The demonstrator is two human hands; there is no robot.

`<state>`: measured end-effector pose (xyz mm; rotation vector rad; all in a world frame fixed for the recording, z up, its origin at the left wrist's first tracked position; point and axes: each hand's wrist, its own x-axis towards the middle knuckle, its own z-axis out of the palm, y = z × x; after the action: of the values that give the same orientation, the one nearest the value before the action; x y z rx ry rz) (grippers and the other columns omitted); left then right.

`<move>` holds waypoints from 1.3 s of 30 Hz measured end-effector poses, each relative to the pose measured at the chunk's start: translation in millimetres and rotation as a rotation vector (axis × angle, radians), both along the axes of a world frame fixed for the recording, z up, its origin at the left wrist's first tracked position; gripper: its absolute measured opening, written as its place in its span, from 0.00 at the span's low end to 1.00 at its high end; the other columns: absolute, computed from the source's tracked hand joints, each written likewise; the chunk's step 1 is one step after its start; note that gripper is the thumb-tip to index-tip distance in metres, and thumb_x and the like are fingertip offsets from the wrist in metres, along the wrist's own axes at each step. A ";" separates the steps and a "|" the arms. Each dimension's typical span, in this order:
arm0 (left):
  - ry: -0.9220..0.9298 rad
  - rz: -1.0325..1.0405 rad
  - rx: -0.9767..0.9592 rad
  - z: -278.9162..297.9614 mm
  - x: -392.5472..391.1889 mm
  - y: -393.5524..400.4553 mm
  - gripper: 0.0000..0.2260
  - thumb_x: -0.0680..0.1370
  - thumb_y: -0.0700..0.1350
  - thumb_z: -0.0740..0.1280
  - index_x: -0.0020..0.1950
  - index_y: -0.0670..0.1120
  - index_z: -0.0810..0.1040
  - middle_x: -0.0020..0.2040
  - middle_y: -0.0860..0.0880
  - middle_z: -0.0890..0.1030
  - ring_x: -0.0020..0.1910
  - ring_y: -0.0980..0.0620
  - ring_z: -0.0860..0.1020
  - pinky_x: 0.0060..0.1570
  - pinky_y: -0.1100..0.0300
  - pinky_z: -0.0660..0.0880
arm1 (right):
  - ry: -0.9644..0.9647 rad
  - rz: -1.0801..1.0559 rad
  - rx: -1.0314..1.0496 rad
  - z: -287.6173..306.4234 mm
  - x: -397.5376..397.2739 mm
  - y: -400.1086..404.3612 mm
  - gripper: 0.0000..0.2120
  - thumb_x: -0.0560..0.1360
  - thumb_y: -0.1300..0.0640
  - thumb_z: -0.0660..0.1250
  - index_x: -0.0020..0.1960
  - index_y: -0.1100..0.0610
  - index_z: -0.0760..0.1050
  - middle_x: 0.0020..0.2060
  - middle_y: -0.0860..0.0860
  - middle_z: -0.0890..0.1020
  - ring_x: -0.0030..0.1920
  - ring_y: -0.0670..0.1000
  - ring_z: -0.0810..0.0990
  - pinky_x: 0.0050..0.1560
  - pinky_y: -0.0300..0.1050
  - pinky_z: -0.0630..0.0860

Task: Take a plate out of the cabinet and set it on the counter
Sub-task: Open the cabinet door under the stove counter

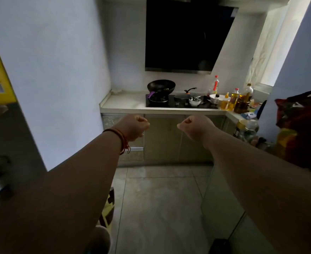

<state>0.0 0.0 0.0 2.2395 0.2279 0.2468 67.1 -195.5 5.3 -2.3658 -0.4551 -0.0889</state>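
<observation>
Fists, both empty: the left hand (134,127) and right hand (195,127) are held out side by side with fingers curled together, gripping nothing. Beyond the knuckles stands the cabinet (164,140), its doors closed, and above the fingers runs the counter (122,104), bare on its left part. No plate is in view; presumably it sits behind those doors. Judged from this, nothing is done yet: opening, taking and setting down all remain.
</observation>
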 end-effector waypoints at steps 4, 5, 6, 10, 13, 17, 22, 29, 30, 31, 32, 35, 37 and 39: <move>0.036 -0.012 0.016 -17.1 15.4 -15.2 0.14 0.76 0.50 0.59 0.56 0.44 0.76 0.53 0.41 0.81 0.50 0.46 0.79 0.52 0.50 0.77 | 0.061 -0.004 -0.021 -16.3 20.3 -16.9 0.10 0.74 0.49 0.65 0.36 0.50 0.71 0.34 0.48 0.75 0.37 0.47 0.74 0.37 0.42 0.70; 0.037 -0.017 0.022 -19.9 19.9 -16.9 0.14 0.76 0.50 0.59 0.55 0.44 0.76 0.53 0.41 0.81 0.50 0.46 0.79 0.53 0.49 0.77 | 0.067 0.001 -0.018 -18.9 24.6 -18.2 0.10 0.74 0.49 0.65 0.35 0.50 0.71 0.34 0.48 0.75 0.37 0.46 0.73 0.34 0.40 0.68; 0.035 -0.016 0.021 -21.5 26.0 -18.2 0.14 0.76 0.50 0.59 0.55 0.44 0.76 0.52 0.41 0.81 0.50 0.46 0.79 0.53 0.49 0.77 | 0.072 0.003 -0.016 -21.1 31.4 -19.5 0.10 0.74 0.49 0.65 0.35 0.50 0.71 0.34 0.48 0.75 0.37 0.45 0.73 0.33 0.39 0.67; 0.039 -0.029 0.006 -26.5 62.2 -12.3 0.13 0.76 0.50 0.58 0.53 0.44 0.76 0.52 0.41 0.81 0.47 0.46 0.79 0.46 0.53 0.77 | 0.097 -0.024 0.001 -28.7 71.0 -14.0 0.10 0.73 0.49 0.66 0.35 0.50 0.72 0.35 0.49 0.76 0.37 0.47 0.74 0.33 0.40 0.68; 0.045 -0.054 0.013 -36.8 91.7 -3.0 0.12 0.77 0.50 0.58 0.51 0.45 0.76 0.51 0.41 0.81 0.44 0.49 0.78 0.42 0.58 0.76 | 0.141 -0.032 -0.024 -40.8 98.7 -3.3 0.09 0.74 0.49 0.65 0.37 0.51 0.73 0.37 0.51 0.78 0.38 0.48 0.76 0.32 0.40 0.69; 0.073 -0.083 0.000 -52.3 150.6 25.1 0.10 0.77 0.50 0.58 0.48 0.47 0.75 0.50 0.41 0.82 0.47 0.44 0.79 0.47 0.51 0.78 | 0.174 -0.085 -0.034 -56.8 159.1 23.3 0.09 0.74 0.49 0.65 0.38 0.51 0.74 0.38 0.51 0.79 0.37 0.48 0.76 0.30 0.40 0.68; 0.149 -0.073 -0.069 -58.3 233.2 81.8 0.09 0.76 0.50 0.59 0.48 0.47 0.76 0.50 0.44 0.81 0.45 0.48 0.79 0.47 0.53 0.77 | 0.209 -0.166 -0.078 -54.5 244.3 78.2 0.14 0.75 0.50 0.64 0.51 0.60 0.78 0.41 0.54 0.80 0.35 0.48 0.74 0.35 0.41 0.71; 0.195 -0.094 -0.077 -66.3 325.0 131.5 0.09 0.76 0.52 0.59 0.48 0.50 0.76 0.52 0.46 0.82 0.51 0.44 0.80 0.50 0.49 0.77 | 0.220 -0.195 -0.077 -64.1 322.2 130.0 0.15 0.75 0.51 0.63 0.51 0.62 0.79 0.34 0.50 0.76 0.42 0.54 0.76 0.46 0.47 0.73; 0.195 -0.104 -0.081 -69.3 331.9 132.9 0.09 0.76 0.52 0.59 0.47 0.50 0.76 0.52 0.46 0.82 0.50 0.46 0.80 0.49 0.50 0.77 | 0.217 -0.204 -0.060 -66.4 328.5 132.7 0.14 0.74 0.52 0.64 0.51 0.62 0.79 0.33 0.50 0.75 0.41 0.53 0.75 0.45 0.47 0.72; 0.196 -0.111 -0.083 -72.8 342.2 135.1 0.09 0.76 0.52 0.59 0.47 0.50 0.76 0.52 0.46 0.82 0.49 0.47 0.80 0.49 0.51 0.77 | 0.219 -0.207 -0.050 -68.2 337.2 135.7 0.14 0.73 0.52 0.65 0.51 0.62 0.79 0.34 0.52 0.76 0.41 0.53 0.74 0.44 0.47 0.72; 0.205 -0.113 -0.084 -74.2 354.7 136.9 0.09 0.76 0.52 0.58 0.47 0.50 0.76 0.52 0.46 0.82 0.49 0.47 0.80 0.48 0.51 0.77 | 0.224 -0.214 -0.048 -69.3 347.8 138.4 0.14 0.73 0.52 0.65 0.50 0.62 0.79 0.38 0.55 0.79 0.41 0.55 0.75 0.44 0.47 0.72; 0.216 -0.118 -0.080 -76.0 393.1 140.4 0.09 0.76 0.53 0.58 0.45 0.52 0.75 0.52 0.47 0.82 0.50 0.47 0.80 0.49 0.50 0.78 | 0.222 -0.222 -0.045 -72.3 383.0 139.9 0.14 0.74 0.52 0.64 0.50 0.62 0.79 0.49 0.60 0.82 0.49 0.61 0.79 0.46 0.49 0.74; 0.210 -0.128 -0.087 -78.0 416.9 140.3 0.08 0.76 0.52 0.58 0.42 0.54 0.74 0.51 0.48 0.81 0.49 0.50 0.80 0.50 0.50 0.78 | 0.241 -0.211 -0.081 -74.0 406.3 138.1 0.16 0.75 0.51 0.63 0.54 0.61 0.78 0.49 0.57 0.82 0.46 0.57 0.79 0.43 0.47 0.74; 0.201 -0.122 -0.106 -84.0 449.1 136.6 0.07 0.76 0.52 0.58 0.41 0.54 0.74 0.51 0.49 0.81 0.49 0.51 0.79 0.51 0.50 0.78 | 0.255 -0.208 -0.065 -79.4 438.7 132.8 0.15 0.76 0.50 0.62 0.55 0.59 0.77 0.42 0.52 0.80 0.39 0.51 0.77 0.35 0.43 0.72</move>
<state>449.1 136.6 -84.0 2.1634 0.2050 -0.0555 505.8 -62.8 -74.1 -2.4397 -0.0901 0.1324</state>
